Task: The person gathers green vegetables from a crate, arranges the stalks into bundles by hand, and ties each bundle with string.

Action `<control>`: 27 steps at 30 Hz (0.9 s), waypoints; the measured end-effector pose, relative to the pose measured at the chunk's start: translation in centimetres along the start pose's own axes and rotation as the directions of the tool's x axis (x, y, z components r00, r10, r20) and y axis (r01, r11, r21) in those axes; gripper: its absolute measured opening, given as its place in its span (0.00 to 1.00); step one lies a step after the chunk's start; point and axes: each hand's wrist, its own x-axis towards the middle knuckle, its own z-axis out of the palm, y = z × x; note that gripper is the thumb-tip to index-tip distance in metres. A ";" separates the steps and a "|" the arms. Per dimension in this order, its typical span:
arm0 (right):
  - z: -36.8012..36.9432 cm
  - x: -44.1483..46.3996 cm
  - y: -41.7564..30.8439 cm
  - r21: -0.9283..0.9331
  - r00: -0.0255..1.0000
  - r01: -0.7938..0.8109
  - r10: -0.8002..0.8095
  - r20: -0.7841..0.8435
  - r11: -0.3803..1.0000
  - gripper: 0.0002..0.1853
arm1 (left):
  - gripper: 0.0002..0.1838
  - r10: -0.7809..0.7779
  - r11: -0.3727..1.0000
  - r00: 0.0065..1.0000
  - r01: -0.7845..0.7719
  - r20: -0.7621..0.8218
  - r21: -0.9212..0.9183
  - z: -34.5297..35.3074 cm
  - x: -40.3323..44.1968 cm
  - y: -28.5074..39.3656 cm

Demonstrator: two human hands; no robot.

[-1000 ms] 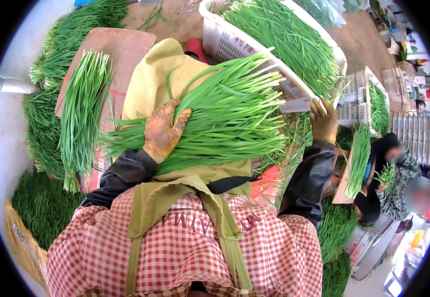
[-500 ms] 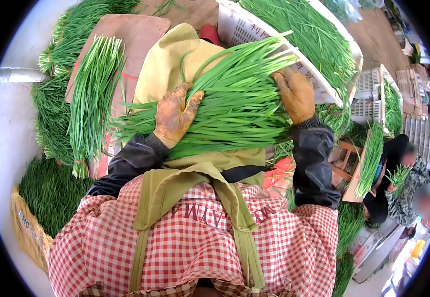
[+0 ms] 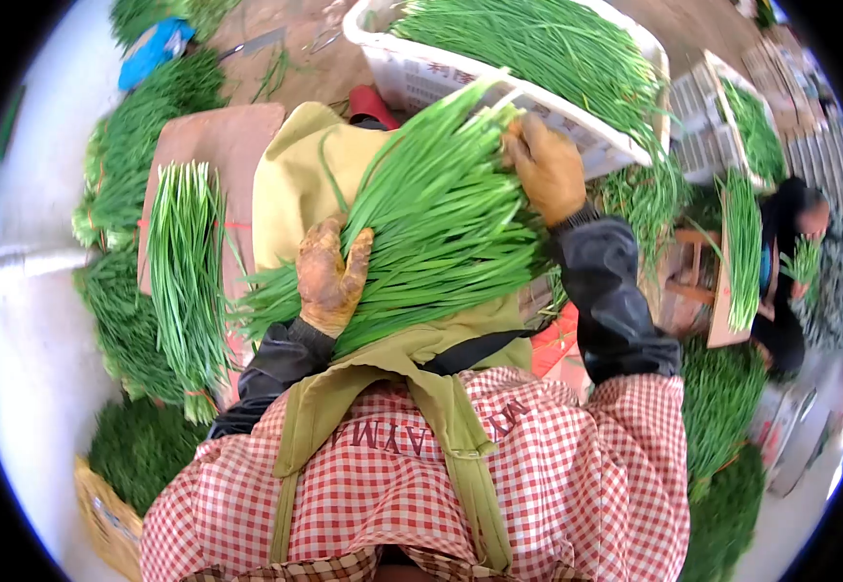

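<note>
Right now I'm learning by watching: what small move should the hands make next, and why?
I'd probably have the right hand tap the chives' pale stem ends level. Its fingers are already beside them and some ends jut past others, while the left hand rests on the leaves, where it could steady the bundle.

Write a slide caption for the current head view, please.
Left hand on the greens, right hand at their pale ends, a white crate beyond.

Loose green stalks (image 3: 446,233) across the yellow lap cloth (image 3: 286,184), another green bunch (image 3: 185,272) on the brown board (image 3: 227,139).
</note>
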 end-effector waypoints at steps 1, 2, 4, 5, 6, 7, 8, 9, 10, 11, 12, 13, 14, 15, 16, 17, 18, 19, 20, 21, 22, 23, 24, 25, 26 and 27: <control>0.2 0.2 1.3 -0.084 0.992 -0.019 0.009 -0.124 0.996 0.09 | 0.20 -0.048 0.998 0.999 0.049 0.017 -0.028 0.1 0.0 -0.2; 0.3 0.5 2.7 -0.168 0.970 -0.048 0.006 -0.242 0.985 0.10 | 0.20 -0.099 0.993 0.994 0.101 0.035 -0.053 0.1 0.0 0.0; -1.8 1.0 6.4 0.093 0.867 -0.431 0.440 -0.233 0.898 0.13 | 0.19 -0.066 0.997 0.997 0.068 0.038 -0.043 0.0 -0.1 0.5; -2.9 0.5 9.4 0.059 0.818 -0.486 0.477 -0.322 0.872 0.12 | 0.19 -0.097 0.994 0.994 0.099 0.041 -0.046 0.1 -0.2 0.0; -3.7 -0.9 12.7 0.028 0.765 -0.537 0.500 -0.405 0.843 0.12 | 0.19 -0.131 0.990 0.991 0.133 0.040 -0.049 0.3 -0.4 -0.5; -4.6 -3.5 16.2 -0.197 0.738 -0.660 0.576 -0.352 0.725 0.13 | 0.19 -0.092 0.994 0.996 0.092 0.007 -0.051 0.6 -0.6 -1.3; -4.5 -5.6 19.1 -0.418 0.693 -0.715 0.649 -0.315 0.561 0.14 | 0.19 -0.092 0.994 0.996 0.092 0.006 -0.056 0.5 -0.5 -1.0; -3.6 -7.7 19.9 -0.515 0.619 -0.731 0.753 -0.223 0.448 0.16 | 0.19 -0.117 0.984 0.993 0.120 0.036 -0.134 0.1 -0.2 -0.5; -2.9 -10.0 19.9 -0.613 0.520 -0.715 0.842 -0.146 0.336 0.17 | 0.19 -0.139 0.966 0.988 0.149 0.063 -0.211 0.1 -0.1 -0.2; -1.9 -12.5 19.5 -0.567 0.601 -0.663 0.799 -0.014 0.488 0.19 | 0.20 -0.128 0.966 0.990 0.138 0.059 -0.219 0.3 -0.3 -0.9; -1.2 -14.0 18.8 -0.498 0.670 -0.601 0.734 0.113 0.625 0.20 | 0.20 -0.131 0.964 0.990 0.140 0.055 -0.225 0.4 -0.3 -0.8; -0.9 -13.8 18.1 -0.500 0.669 -0.601 0.735 0.113 0.624 0.20 | 0.20 -0.112 0.977 0.993 0.116 0.034 -0.177 0.3 -0.3 -0.6; -0.8 -13.4 16.6 -0.346 0.673 -0.687 0.739 0.027 0.639 0.21 | 0.20 -0.090 0.988 0.996 0.092 0.018 -0.125 -0.2 -0.2 0.0; -0.8 -13.0 15.2 -0.175 0.660 -0.745 0.749 -0.059 0.643 0.22 | 0.23 -0.137 0.971 0.986 0.153 0.098 -0.184 -0.9 0.2 0.9; -1.3 -12.1 14.3 0.054 0.724 -0.688 0.689 -0.010 0.724 0.24 | 0.23 -0.133 0.972 0.986 0.150 0.101 -0.180 -1.0 0.3 0.8; -2.2 -10.8 13.2 0.283 0.790 -0.591 0.613 0.012 0.755 0.25 | 0.29 -0.105 0.945 0.986 0.140 0.130 -0.297 -1.1 0.4 0.8; -3.3 -9.2 11.0 0.453 0.855 -0.497 0.507 0.109 0.740 0.26 | 0.35 -0.077 0.902 0.985 0.135 0.155 -0.411 -1.3 0.6 0.7; -4.0 -7.6 8.7 0.612 0.909 -0.403 0.376 0.181 0.681 0.27 | 0.35 -0.075 0.902 0.986 0.132 0.152 -0.411 -1.7 0.7 0.7; -4.2 -6.4 7.4 0.612 0.910 -0.402 0.373 0.181 0.682 0.27 | 0.43 0.022 0.894 0.976 0.078 0.219 -0.441 -2.6 0.9 1.0; -4.1 -5.1 6.5 0.600 0.895 -0.442 0.292 0.336 0.667 0.29 | 0.52 0.119 0.881 0.952 0.030 0.283 -0.472 -3.4 0.9 1.4; -3.6 -4.2 6.2 0.584 0.853 -0.483 0.200 0.482 0.652 0.30 | 0.52 0.113 0.884 0.952 0.034 0.285 -0.466 -4.6 1.1 2.2; -1.9 -4.2 6.8 0.604 0.800 -0.583 0.254 0.544 0.543 0.32 | 0.58 0.165 0.940 0.892 -0.013 0.420 -0.341 -5.9 1.3 3.1; -0.9 -4.6 7.3 0.608 0.799 -0.584 0.245 0.550 0.538 0.32 | 0.64 0.189 0.973 0.812 -0.079 0.552 -0.217 -6.7 1.1 3.5; -0.4 -4.7 6.8 0.575 0.734 -0.663 0.267 0.624 0.479 0.37 | 0.66 0.114 0.992 0.764 -0.050 0.635 -0.117 -7.0 0.5 2.9; -0.1 -4.8 6.3 0.533 0.662 -0.736 0.281 0.695 0.417 0.42 | 0.66 0.102 0.993 0.766 -0.044 0.635 -0.106 -7.1 -0.1 2.2; -1.3 -5.2 6.3 0.435 0.574 -0.788 0.263 0.776 0.437 0.46 | 0.65 0.145 0.989 0.754 -0.104 0.640 -0.101 -7.1 -0.6 1.5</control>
